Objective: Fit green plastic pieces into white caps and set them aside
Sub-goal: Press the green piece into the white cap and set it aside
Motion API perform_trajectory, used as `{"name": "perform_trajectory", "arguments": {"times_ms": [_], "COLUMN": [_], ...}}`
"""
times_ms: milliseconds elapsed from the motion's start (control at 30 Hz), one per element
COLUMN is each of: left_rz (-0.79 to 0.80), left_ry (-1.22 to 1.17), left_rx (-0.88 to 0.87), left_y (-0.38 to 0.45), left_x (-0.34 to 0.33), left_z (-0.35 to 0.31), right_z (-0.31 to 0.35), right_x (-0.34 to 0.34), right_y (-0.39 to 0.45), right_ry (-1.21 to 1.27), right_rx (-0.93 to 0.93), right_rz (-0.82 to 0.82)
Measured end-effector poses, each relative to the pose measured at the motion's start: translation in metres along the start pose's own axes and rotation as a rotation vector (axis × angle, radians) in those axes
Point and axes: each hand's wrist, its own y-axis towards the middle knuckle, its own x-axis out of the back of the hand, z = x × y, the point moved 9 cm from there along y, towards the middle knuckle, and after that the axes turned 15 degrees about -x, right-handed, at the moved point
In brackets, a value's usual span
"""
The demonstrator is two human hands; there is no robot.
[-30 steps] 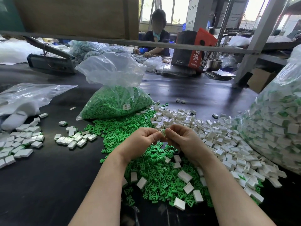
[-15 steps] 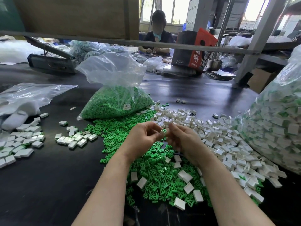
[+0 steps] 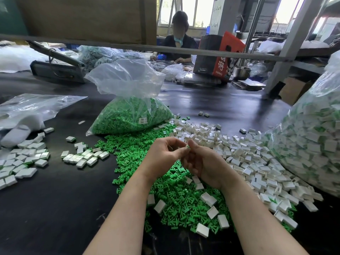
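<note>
Green piece [image 3: 188, 146] is pinched between both hands at frame centre, left hand [image 3: 161, 157] and right hand [image 3: 206, 163] fingertips meeting, likely for seating into a cap hidden in the fingers.

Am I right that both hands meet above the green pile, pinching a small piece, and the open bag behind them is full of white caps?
Not quite. In the head view the open bag behind the hands holds green pieces, not white caps. The rest holds: the left hand and right hand meet above the green pile, pinching a small piece.
</note>
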Motion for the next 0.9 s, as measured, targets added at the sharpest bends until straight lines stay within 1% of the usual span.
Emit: {"name": "perform_trajectory", "arguments": {"times_ms": [100,400,700,900], "left_rz": [-0.032,-0.176,-0.216,-0.217], "left_ry": [-0.075,-0.044,-0.064,-0.071], "left_rx": [0.022,0.026,-0.011,-0.035], "left_y": [-0.0004,0.0003,0.0007,-0.0005], "left_x": [-0.0042,-0.0054,-0.0085,-0.0086], "left_z": [0.0015,0.0038,0.0070,0.0069], "right_z": [0.0010,0.0022,0.0036,0.0022], "right_x": [-0.0011,0.0009,-0.0024,-0.0007], "right_y": [0.0003,0.0001,-0.0016,-0.0018], "right_ry": [0.041,0.018,0.109,0.120], "right_rx": [0.018,0.050,0.075,0.073], "right_rz": [0.024,-0.015,0.018,0.006]}}
